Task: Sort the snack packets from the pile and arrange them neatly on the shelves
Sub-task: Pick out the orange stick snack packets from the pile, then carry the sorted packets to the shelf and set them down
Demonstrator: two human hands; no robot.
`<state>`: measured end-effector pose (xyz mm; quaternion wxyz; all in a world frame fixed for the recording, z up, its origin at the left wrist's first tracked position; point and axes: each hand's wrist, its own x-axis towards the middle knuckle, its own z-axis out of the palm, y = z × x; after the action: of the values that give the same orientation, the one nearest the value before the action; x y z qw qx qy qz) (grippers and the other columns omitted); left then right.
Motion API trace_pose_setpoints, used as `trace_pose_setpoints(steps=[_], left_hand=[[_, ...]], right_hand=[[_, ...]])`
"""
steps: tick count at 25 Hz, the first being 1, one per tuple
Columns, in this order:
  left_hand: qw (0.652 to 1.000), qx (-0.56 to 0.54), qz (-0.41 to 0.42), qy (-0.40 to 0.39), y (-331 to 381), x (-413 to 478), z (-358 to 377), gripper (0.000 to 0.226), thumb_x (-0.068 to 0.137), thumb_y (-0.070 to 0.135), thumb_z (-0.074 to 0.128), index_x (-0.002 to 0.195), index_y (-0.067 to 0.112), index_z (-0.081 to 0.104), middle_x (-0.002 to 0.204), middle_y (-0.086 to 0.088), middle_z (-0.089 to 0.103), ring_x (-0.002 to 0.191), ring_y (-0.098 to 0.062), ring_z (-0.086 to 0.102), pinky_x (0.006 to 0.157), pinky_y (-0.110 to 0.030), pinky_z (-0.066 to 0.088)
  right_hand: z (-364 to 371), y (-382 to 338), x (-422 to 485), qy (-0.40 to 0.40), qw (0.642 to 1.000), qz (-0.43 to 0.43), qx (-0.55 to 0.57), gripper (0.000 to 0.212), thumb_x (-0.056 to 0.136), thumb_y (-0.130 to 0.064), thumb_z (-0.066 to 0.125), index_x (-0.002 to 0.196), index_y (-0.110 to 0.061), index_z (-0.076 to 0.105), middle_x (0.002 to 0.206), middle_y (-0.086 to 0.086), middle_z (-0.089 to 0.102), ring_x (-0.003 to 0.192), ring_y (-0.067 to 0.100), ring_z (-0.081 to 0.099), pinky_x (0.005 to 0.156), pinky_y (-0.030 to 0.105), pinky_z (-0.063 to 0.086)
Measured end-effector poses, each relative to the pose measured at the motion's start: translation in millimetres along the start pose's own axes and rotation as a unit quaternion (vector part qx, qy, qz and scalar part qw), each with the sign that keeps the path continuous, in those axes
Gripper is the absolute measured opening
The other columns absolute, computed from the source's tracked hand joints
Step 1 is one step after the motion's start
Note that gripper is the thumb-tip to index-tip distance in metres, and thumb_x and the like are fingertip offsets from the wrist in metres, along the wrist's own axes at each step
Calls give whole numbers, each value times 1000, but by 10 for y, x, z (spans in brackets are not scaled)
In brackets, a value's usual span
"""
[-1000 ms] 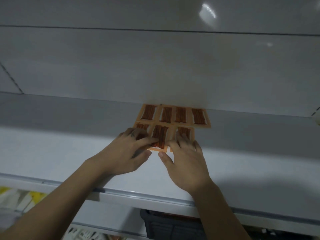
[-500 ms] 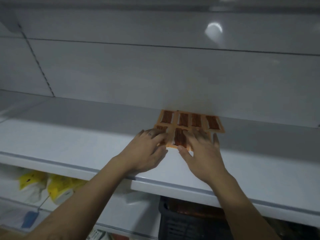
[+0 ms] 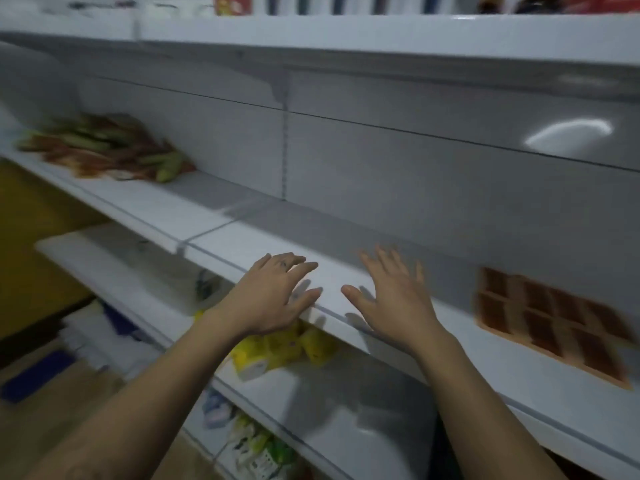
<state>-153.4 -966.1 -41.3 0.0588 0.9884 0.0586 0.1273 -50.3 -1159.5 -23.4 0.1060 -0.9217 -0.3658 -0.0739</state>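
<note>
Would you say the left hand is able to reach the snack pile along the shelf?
Probably, with a stretch: the left hand is open and empty, and nothing lies on the shelf before the pile.

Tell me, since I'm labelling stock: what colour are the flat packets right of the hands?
The flat packets are orange with dark brown panels; head view.

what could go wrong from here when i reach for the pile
The pile is a loose heap of mixed green and brown packets reaching toward the front of the shelf. A hasty grab may spill some off. The left hand and right hand are empty, close to the laid-out grid. A careless arm might skew it.
</note>
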Motion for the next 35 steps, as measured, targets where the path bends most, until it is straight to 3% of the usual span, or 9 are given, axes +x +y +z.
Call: trace_pose_setpoints(steps=[6,14,24,28,35], left_hand=[[986,52,-154,23,-1125,-958,-535,92,78,76,4,151,28,30,155,1,36,143,-19,29,117,-36,22],[955,73,-285,43,-2076,-1440,-821,66,95,64,36,152,31,27,155,2,35,143,-20,29,115,-37,25],[940,65,-335,30,-3644,-512,-829,67,93,64,44,150,32,29,155,0,37,143,-21,31,113,-40,33],[937,76,-340,34,-4232,-52,-886,65,94,61,45,150,31,31,154,1,37,143,-20,31,113,-42,34],[934,57,-351,20,-5015,258,-798,63,96,55,46,151,29,30,155,-3,36,142,-22,32,109,-40,36]], right_hand=[[214,-1481,605,-14,986,-167,23,71,95,-67,29,155,-34,11,164,2,3,151,20,-4,119,53,-5],[533,-2733,1412,-47,954,-295,13,73,95,-66,31,156,-32,7,164,3,0,151,22,-5,119,52,-5],[1154,-3588,3224,-81,941,-328,13,78,93,-67,34,156,-28,8,164,7,5,150,28,2,117,55,1],[1317,-3774,3973,-68,943,-325,12,78,92,-66,38,155,-26,13,163,8,11,149,27,11,115,51,12],[1580,-4115,4597,-92,941,-325,31,80,91,-62,47,155,-25,15,162,9,14,147,28,16,113,46,21]])
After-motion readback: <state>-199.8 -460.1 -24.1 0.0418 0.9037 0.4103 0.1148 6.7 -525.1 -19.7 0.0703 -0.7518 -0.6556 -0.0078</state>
